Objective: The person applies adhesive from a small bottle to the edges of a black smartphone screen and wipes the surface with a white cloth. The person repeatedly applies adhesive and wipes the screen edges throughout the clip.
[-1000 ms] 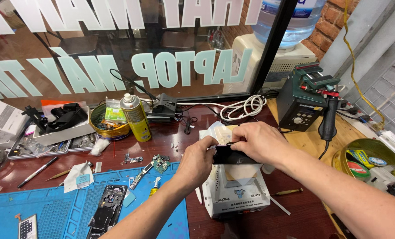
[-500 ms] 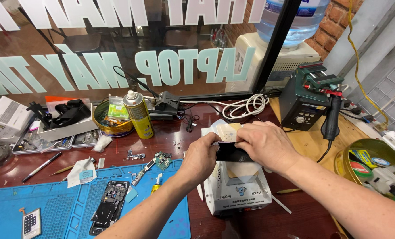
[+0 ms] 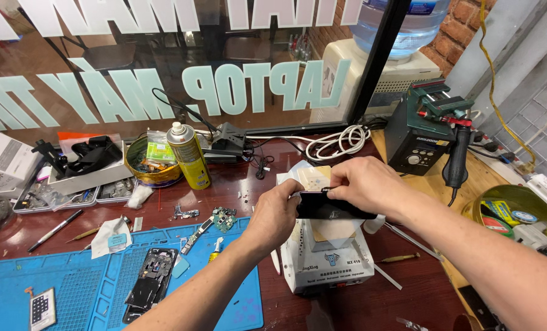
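Little has shifted: both hands still clamp their fingers on the black phone point(image 3: 333, 207), left hand point(image 3: 278, 214) and right hand point(image 3: 365, 185), above the white machine point(image 3: 328, 263).

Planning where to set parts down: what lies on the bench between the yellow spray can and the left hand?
In the head view, between the spray can and the left hand lie a small green circuit board and loose metal bits on dark wood.

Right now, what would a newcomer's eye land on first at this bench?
Both hands, left hand and right hand, grip a dark phone at centre, above a white machine. Lower left, an opened phone lies on the blue mat. A yellow spray can stands behind it, near the window.
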